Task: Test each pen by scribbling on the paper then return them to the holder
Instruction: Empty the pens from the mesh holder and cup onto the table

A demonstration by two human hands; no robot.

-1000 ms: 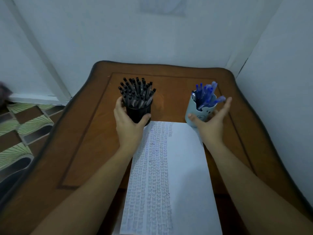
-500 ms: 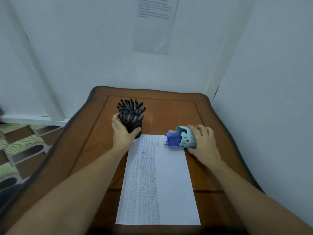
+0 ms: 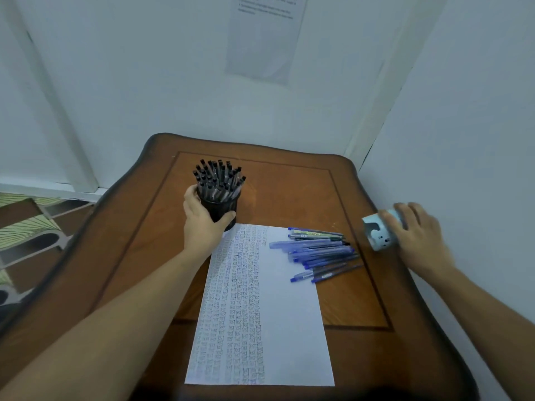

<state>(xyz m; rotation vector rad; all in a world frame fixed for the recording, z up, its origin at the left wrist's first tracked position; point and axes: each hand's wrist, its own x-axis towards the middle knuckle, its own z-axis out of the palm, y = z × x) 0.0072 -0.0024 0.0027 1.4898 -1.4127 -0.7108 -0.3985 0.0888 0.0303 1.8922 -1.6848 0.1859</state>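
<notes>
While the blue pens lie in a loose heap across the upper right corner of the paper and the bare desk just beside it, the right hand holds the pale blue holder tipped on its side near the desk's right edge, apart from the heap. Its fingers curl over the top of the holder. The holder's mouth faces left and looks empty, though the dark opening is too small to be sure. The left hand grips the black holder, thumb in front and the other fingers wrapped round the far side. That holder stands upright at the paper's top left corner, packed with black pens, ends up. The left half of the paper is filled with columns of scribble and the right half is blank.

The step in hand looks like the setting-out: the blue pens are within reach, and none is taken up for testing yet. Next, I judge, the pale blue holder must be stood upright off the paper so tested pens can go back in, then one pen pinched out of the heap. The pens overlap and are round, so lifting one may roll its neighbours toward the desk edge
</notes>
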